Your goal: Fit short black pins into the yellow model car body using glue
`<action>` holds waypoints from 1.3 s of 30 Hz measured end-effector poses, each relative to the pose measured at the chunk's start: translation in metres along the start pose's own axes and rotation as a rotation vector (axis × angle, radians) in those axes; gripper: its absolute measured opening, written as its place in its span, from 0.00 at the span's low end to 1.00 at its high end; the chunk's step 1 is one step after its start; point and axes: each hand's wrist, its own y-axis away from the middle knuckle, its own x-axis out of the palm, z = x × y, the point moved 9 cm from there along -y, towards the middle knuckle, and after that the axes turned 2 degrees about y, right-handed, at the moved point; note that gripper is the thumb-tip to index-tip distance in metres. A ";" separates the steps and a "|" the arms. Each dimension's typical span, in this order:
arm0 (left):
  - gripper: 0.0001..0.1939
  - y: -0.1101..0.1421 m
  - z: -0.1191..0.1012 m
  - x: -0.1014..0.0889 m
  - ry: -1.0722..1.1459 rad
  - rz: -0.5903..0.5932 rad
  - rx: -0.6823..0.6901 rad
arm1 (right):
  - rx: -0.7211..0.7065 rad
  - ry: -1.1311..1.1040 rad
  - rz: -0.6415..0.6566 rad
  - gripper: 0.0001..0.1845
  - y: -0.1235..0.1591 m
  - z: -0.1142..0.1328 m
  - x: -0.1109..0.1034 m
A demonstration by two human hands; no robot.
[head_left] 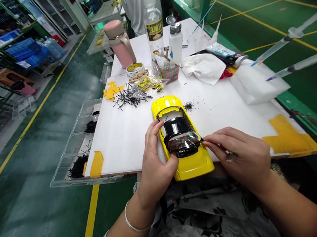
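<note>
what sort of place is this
Probably a factory or assembly workshop: yellow lines mark the green floor, blue crates stand at the side, and small black parts fill a clear tray.

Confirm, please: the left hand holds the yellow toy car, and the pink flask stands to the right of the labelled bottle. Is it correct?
Not fully: the head view shows the pink flask to the left of the labelled bottle, not the right. The left hand holds the yellow toy car.
</note>
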 end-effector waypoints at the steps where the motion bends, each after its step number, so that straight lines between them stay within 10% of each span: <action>1: 0.41 0.000 0.001 0.000 0.001 0.001 -0.005 | 0.018 0.004 0.002 0.06 0.000 -0.003 -0.002; 13: 0.41 0.000 0.005 0.000 -0.035 -0.005 -0.024 | 0.062 -0.159 0.011 0.09 0.000 -0.010 -0.023; 22: 0.40 0.000 0.001 -0.001 -0.069 -0.016 0.020 | -0.113 -0.136 0.233 0.10 0.016 0.003 0.007; 39: 0.47 0.003 -0.006 -0.001 -0.211 0.029 0.104 | -0.239 -0.111 0.222 0.06 0.018 0.002 0.014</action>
